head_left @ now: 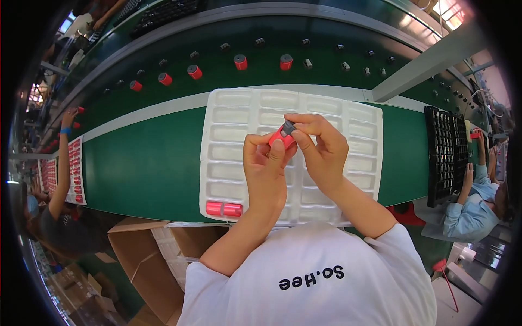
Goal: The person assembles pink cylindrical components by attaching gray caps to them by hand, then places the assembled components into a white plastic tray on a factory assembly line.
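Note:
My left hand [267, 163] is closed round a small red cylinder [277, 139], its thumb pressed on the near side. At the upper end of the cylinder, my right hand [324, 149] pinches a dark grey cap-like part [289, 126] between thumb and forefinger. The grey part touches the cylinder; whether it is fixed on, I cannot tell. Both hands are above a white plastic tray [224, 218] with rows of long slots. In its near left slot lie two red cylinders [224, 209], end to end.
Beyond the tray runs a green belt [217, 77] bearing several red cylinders [240, 62] and small dark and pale parts. A grey post [429, 60] slants at right. A black rack [447, 157] stands right; a cardboard box [142, 261] is below left. Other people work at both sides.

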`<state>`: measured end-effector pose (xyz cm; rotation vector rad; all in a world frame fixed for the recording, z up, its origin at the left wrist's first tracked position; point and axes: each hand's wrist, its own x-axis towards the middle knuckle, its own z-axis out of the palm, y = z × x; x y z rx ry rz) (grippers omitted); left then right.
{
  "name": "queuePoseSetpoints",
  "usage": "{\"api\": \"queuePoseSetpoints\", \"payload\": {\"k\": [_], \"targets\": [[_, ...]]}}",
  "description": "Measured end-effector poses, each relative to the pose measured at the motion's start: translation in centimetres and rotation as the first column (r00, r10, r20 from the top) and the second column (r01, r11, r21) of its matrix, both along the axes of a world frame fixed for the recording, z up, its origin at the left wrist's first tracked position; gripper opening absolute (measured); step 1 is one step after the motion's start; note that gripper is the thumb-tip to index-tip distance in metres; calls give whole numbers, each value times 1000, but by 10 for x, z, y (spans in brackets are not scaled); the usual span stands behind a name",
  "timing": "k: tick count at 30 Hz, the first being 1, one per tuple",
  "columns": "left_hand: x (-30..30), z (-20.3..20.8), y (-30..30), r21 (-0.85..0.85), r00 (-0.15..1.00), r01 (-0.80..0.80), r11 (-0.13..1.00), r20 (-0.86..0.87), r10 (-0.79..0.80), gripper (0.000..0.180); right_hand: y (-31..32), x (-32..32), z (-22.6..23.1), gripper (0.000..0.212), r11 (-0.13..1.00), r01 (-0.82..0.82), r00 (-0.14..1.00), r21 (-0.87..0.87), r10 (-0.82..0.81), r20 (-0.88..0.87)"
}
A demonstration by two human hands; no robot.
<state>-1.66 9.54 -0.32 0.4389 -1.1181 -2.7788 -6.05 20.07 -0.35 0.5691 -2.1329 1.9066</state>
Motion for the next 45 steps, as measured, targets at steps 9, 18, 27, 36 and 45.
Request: {"api": "queuePoseSetpoints", "payload": {"k": [9, 18, 27, 36, 45], "targets": [[2, -10, -6, 181, 997, 45, 983, 55, -56, 17, 7, -9, -2, 18, 978, -83, 986, 192, 108, -127], [-4, -6, -48, -730, 991, 134, 670, 76, -115, 39, 29, -89, -7, 22, 951, 172, 960, 258, -102, -262], [83, 18, -130, -898, 725, 290, -331, 432, -537, 34, 36, -200, -65, 31, 440, 399, 874, 804, 81, -478], [69, 36, -131, -933, 716, 231, -276, 355, -601, 23, -32, -203, -49, 36, 226, 103, 995, 969, -8, -104], [84, -2, -105, -314, 995, 93, 945, 7, -96, 50, 14, -177, -29, 27, 883, -320, 927, 342, 217, 306]]}}
